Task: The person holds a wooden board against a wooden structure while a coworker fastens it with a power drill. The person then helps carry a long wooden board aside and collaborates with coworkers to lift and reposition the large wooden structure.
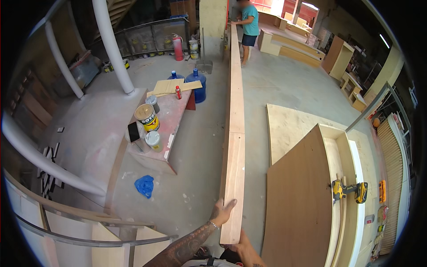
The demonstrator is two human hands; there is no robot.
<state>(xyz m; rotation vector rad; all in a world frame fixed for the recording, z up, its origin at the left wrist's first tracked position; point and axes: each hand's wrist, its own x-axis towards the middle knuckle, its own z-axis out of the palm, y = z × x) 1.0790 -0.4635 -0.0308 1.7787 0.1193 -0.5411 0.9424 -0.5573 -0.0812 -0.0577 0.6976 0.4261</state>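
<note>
Head view: left hand [223,210] and right hand [243,245] grip the near end of the long board [235,133]; far end apparently held by another person [249,26]. Uneven lifting could twist it loose.

Bright, even daylight in a fisheye view

Light pours from a glaring, washed-out opening [278,5] far right; the floor [262,84] shows only soft shadows. Straight edges bow near the black rim, the left side sits dimmer, and far detail softens.

The right hand [247,250] is mostly hidden beneath the long board's [234,147] near end.
</note>
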